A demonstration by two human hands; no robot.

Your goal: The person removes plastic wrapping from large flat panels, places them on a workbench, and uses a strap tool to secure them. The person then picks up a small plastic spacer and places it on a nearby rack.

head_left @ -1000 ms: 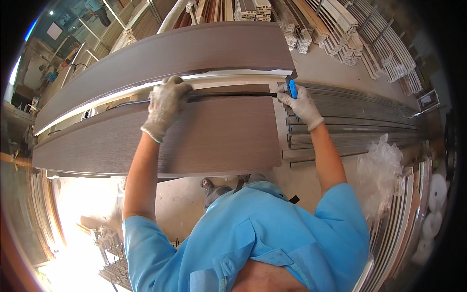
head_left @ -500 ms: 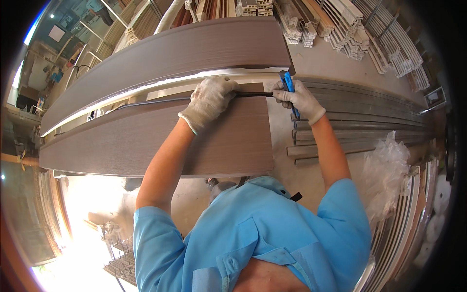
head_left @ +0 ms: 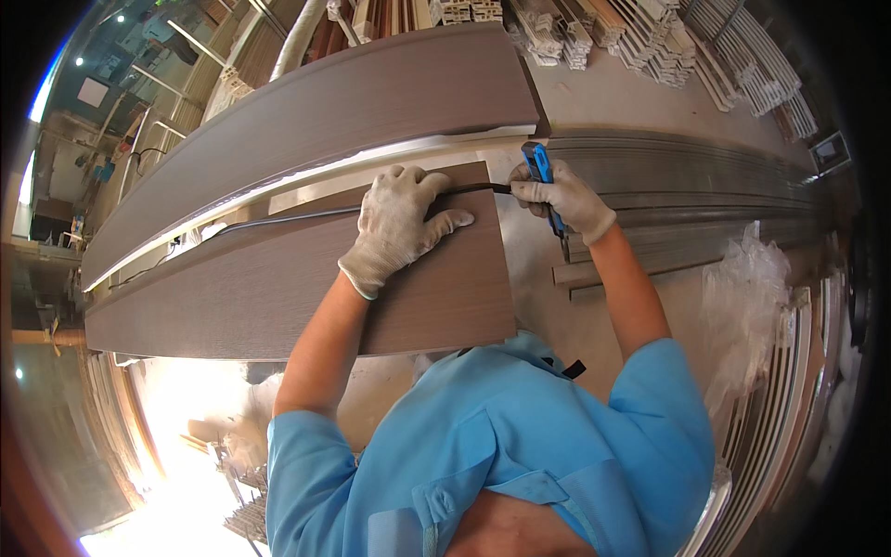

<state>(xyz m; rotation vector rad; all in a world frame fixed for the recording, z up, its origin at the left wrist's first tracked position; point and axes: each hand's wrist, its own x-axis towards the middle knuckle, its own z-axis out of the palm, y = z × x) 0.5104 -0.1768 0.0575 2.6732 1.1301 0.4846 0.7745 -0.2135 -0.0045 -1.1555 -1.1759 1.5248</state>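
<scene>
A long dark-brown wood-grain panel [head_left: 260, 288] lies across in front of me, with a thin black strip [head_left: 288, 219] running along its far edge. My left hand [head_left: 399, 223], in a whitish knit glove, rests on the panel over the strip, its thumb spread away from the fingers. Beyond the panel's right end, my gloved right hand [head_left: 577, 202] is closed round a blue and black utility knife [head_left: 538, 165], tilted with its lower tip toward me. The strip's right end reaches this hand's fingertips, which seem to pinch it.
A second brown panel [head_left: 371, 93] lies parallel, just beyond a gap. Dark metal profiles [head_left: 687, 176] are stacked at the right, with crumpled clear plastic [head_left: 747, 306] nearer me. Bundles of long profiles [head_left: 640, 46] lie at the back. Bright light floods the lower left.
My left thumb has spread from the fingers, and that hand now lies flatter on the panel. The right hand has shifted slightly left, knife still in it. The strip bows a little more between the hands.
</scene>
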